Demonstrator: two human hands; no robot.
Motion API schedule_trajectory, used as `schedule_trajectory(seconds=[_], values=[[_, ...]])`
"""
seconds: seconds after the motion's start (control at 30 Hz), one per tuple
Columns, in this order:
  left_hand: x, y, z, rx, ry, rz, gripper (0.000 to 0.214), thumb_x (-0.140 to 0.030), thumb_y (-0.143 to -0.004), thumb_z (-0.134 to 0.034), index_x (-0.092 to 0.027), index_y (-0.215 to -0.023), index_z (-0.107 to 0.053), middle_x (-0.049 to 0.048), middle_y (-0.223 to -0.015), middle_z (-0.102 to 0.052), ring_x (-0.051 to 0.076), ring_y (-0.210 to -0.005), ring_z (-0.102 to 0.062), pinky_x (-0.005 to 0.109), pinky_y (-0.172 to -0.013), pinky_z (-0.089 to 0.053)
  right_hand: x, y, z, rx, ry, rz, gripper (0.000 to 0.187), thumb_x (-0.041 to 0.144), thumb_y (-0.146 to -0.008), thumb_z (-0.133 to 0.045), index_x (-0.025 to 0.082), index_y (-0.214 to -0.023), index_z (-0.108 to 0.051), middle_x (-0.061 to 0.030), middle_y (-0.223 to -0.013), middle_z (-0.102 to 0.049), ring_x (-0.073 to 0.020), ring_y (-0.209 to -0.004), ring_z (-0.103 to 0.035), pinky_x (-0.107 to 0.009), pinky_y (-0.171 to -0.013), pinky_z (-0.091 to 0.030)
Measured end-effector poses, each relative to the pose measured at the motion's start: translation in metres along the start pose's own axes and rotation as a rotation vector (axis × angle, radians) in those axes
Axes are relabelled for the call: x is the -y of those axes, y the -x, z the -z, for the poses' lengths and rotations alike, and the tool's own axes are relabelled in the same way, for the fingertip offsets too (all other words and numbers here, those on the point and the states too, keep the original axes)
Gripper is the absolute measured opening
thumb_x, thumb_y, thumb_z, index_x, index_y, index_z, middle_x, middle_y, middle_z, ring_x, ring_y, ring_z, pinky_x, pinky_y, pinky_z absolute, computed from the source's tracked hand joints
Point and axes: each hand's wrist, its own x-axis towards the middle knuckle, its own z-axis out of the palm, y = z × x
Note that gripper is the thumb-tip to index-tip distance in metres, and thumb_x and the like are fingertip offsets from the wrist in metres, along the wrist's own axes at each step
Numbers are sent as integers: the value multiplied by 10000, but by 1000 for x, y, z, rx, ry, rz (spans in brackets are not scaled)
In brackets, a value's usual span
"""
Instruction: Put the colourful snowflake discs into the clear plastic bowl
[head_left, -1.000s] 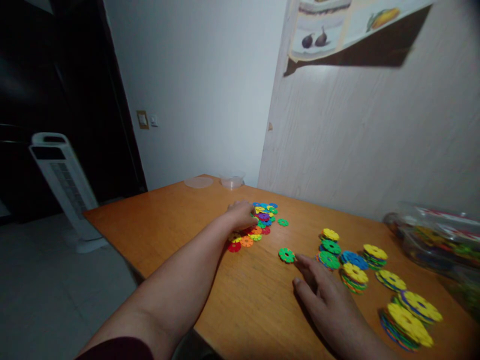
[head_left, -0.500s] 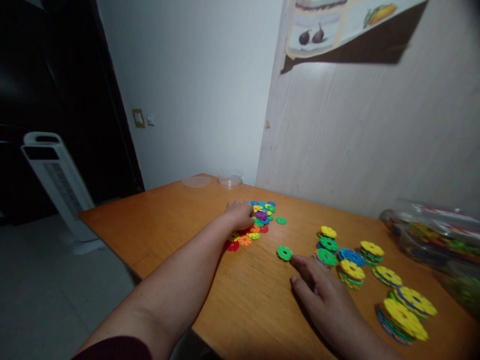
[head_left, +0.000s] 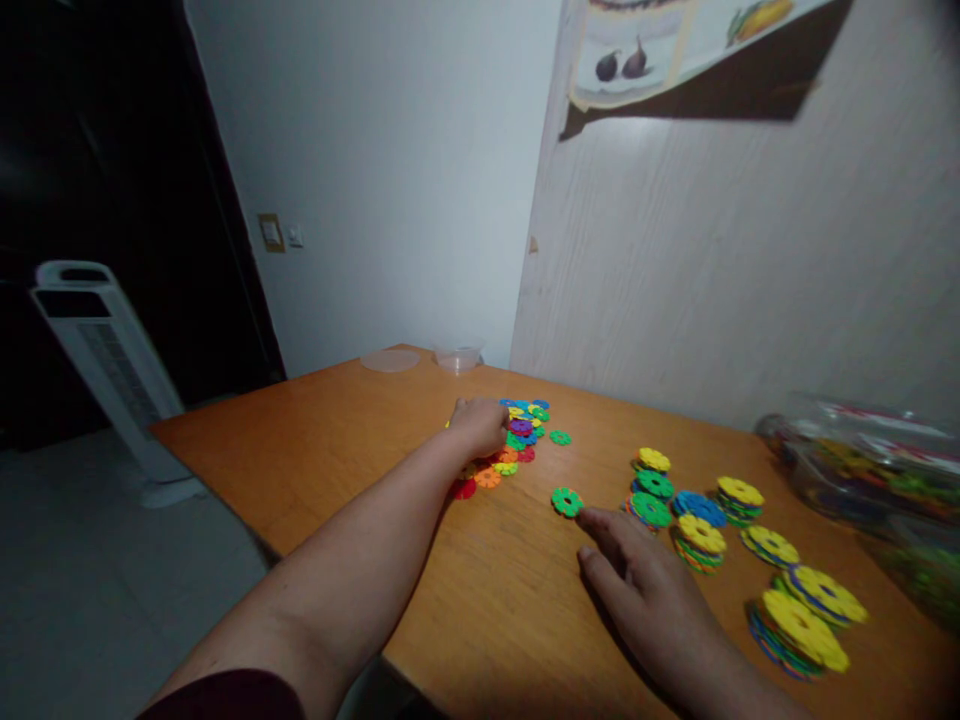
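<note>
My left hand [head_left: 480, 428] reaches over the left side of a loose pile of colourful flower-shaped plastic discs [head_left: 508, 455]. Its fingers curl downward with the tips mostly hidden, so anything held in them does not show. A purple disc [head_left: 520, 427] lies just beside these fingers. My right hand [head_left: 646, 585] rests low over the table, holding nothing, fingers stretched forward and thumb apart. Right at its index fingertip lies a single green disc [head_left: 566, 502]. Another green disc [head_left: 559, 438] lies alone to the right of the pile.
Right of my right hand stand several disc stacks, among them a yellow-topped stack [head_left: 799, 630] and a blue-topped one [head_left: 700, 508]. Clear plastic containers [head_left: 862, 460] line the right edge. A clear tub [head_left: 457, 358] and a round lid [head_left: 390, 360] sit at the wooden table's [head_left: 337, 440] far corner.
My left hand stays at the pile, its fingers shifting slightly and curling more. The right hand keeps its place by the green disc. The whole view has moved a little.
</note>
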Motion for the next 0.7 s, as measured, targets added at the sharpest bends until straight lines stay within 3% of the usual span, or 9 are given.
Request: schedule_trajectory(seconds=[0.17, 0.37, 0.57, 0.7], values=[[17, -4, -1, 61, 69, 127, 374, -297, -782, -534, -274, -1138, -648, 96, -1173, -653, 280, -1072, -572, 387, -883, -424, -1, 0, -1, 12, -4, -7, 349, 332, -888, -452, 215, -1185, -595, -60, -1163, -652, -219, -1073, -600, -368, -909, -473], [20, -4, -1, 104, 79, 78, 242, -304, -758, -579, -262, -970, -688, 70, -1065, -694, 261, -996, -602, 377, -879, -413, 4, 2, 1, -9, -20, -1, 344, 325, -889, -449, 215, -1175, -605, -67, -1156, -654, -227, -1066, -603, -376, -909, -480], [15, -1, 2, -6, 65, 59, 216, -304, -820, -506, -242, -914, -691, 83, -1012, -702, 247, -954, -604, 392, -889, -394, 1, 1, 0, -15, -28, 8, 342, 337, -885, -458, 222, -1166, -614, -64, -1149, -660, -228, -1054, -610, -378, -900, -486], [13, -4, 5, -134, 157, 79, 242, -313, -833, -470, -206, -879, -682, 79, -940, -695, 219, -863, -603, 329, -773, -424, 0, 1, -1, 7, -18, -2, 339, 335, -895, -450, 220, -1177, -598, -63, -1164, -649, -225, -1073, -599, -382, -917, -474]])
